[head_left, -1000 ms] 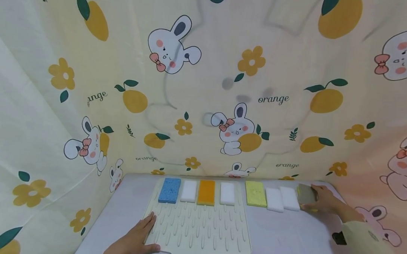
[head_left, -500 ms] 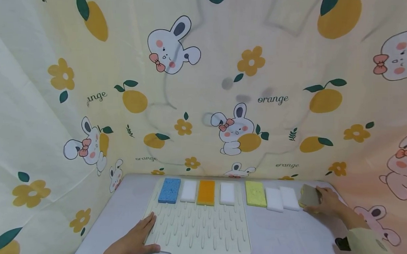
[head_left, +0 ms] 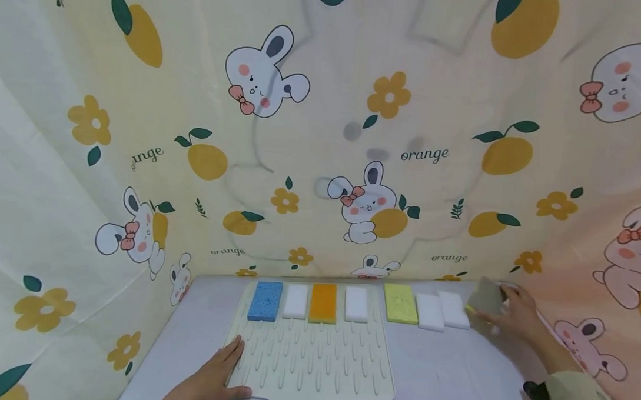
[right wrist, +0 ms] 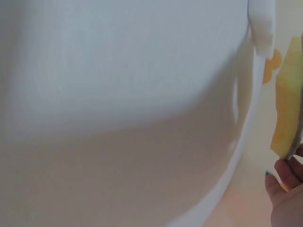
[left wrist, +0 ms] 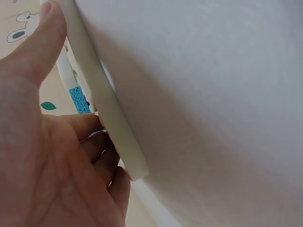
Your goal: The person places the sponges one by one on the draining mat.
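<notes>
My right hand [head_left: 515,313] grips a scouring sponge [head_left: 485,296] with a grey face and yellow foam, at the far right of the table. In the right wrist view the sponge [right wrist: 288,99] is raised off the white surface, its yellow side showing. My left hand [head_left: 211,370] rests against the near left corner of a cream ribbed board [head_left: 314,376]. The left wrist view shows its thumb and fingertips touching the board's edge [left wrist: 111,109]. Along the board's far end lie a blue sponge [head_left: 266,301], a white pad [head_left: 295,301], an orange sponge [head_left: 323,303] and another white pad [head_left: 356,304].
Right of the board, a yellow-green sponge [head_left: 400,303] and two white pads, one left [head_left: 429,312] and one right [head_left: 453,309], lie in a row on the white table [head_left: 441,375]. A printed curtain [head_left: 301,134] stands behind and at both sides.
My right hand has lifted and tilted the scouring sponge up from the table beside the white pads. My left hand stays at the board's corner. The head view has shifted slightly.
</notes>
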The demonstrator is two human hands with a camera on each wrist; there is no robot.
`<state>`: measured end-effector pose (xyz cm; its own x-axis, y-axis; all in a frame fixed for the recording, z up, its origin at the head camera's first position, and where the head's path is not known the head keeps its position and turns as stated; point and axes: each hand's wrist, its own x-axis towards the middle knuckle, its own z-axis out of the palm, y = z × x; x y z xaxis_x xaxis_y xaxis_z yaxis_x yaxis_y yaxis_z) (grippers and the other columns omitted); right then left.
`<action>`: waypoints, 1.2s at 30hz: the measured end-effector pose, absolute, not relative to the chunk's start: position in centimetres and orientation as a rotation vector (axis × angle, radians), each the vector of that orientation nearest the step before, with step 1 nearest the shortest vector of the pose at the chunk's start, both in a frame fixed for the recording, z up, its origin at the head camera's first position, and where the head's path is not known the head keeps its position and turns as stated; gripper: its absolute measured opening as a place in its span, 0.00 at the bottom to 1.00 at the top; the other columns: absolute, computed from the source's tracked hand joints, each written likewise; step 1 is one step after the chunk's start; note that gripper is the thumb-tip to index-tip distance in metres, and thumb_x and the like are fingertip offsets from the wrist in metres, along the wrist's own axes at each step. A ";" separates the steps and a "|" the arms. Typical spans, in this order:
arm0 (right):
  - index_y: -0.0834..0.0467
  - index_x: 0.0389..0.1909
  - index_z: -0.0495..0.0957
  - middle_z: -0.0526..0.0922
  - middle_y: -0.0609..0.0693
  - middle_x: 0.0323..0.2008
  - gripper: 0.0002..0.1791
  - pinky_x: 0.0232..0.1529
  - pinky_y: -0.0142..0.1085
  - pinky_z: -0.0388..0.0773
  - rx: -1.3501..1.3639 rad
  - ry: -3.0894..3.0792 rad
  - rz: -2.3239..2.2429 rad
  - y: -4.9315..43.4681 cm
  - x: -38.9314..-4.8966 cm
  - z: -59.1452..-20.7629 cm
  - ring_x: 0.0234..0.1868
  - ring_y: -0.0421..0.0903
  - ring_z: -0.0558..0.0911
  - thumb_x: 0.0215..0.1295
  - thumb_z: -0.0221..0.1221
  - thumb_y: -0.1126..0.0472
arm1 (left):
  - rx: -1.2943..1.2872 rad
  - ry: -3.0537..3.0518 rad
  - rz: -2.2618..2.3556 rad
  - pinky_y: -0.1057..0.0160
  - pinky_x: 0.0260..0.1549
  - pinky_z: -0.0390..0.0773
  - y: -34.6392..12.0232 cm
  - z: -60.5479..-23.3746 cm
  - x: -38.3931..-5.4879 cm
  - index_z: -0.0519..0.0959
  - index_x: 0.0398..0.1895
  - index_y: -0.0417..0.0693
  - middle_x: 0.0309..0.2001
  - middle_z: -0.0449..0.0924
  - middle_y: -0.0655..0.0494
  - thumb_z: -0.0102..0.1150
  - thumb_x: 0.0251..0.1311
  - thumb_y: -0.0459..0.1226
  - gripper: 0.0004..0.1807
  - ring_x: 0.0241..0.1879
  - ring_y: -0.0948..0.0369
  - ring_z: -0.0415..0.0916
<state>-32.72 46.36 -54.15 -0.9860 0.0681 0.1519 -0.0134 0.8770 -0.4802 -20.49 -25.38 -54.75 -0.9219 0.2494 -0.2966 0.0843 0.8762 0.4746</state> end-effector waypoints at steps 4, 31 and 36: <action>0.82 0.77 0.50 0.50 0.87 0.70 0.73 0.60 0.80 0.67 0.015 -2.836 0.746 44.6 -32.3 -53.6 0.66 0.82 0.55 0.54 0.80 0.36 | 0.220 2.689 0.659 0.27 0.75 0.58 -25.3 -54.8 -20.5 0.57 0.85 0.40 0.86 0.51 0.42 0.75 0.55 0.64 0.64 0.82 0.33 0.51; 0.75 0.76 0.62 0.66 0.75 0.68 0.64 0.56 0.70 0.76 0.302 -2.748 0.843 31.8 -30.1 -52.9 0.65 0.74 0.66 0.52 0.82 0.38 | 0.412 2.728 0.665 0.28 0.75 0.58 -26.0 -54.6 -20.2 0.53 0.84 0.31 0.85 0.48 0.34 0.74 0.60 0.62 0.64 0.81 0.32 0.51; 0.74 0.75 0.63 0.67 0.75 0.67 0.63 0.57 0.68 0.77 0.336 -2.724 0.847 29.9 -29.7 -52.9 0.64 0.73 0.67 0.51 0.82 0.38 | 0.401 2.727 0.678 0.28 0.74 0.59 -26.0 -54.5 -20.0 0.54 0.84 0.32 0.85 0.48 0.34 0.74 0.60 0.62 0.64 0.81 0.31 0.51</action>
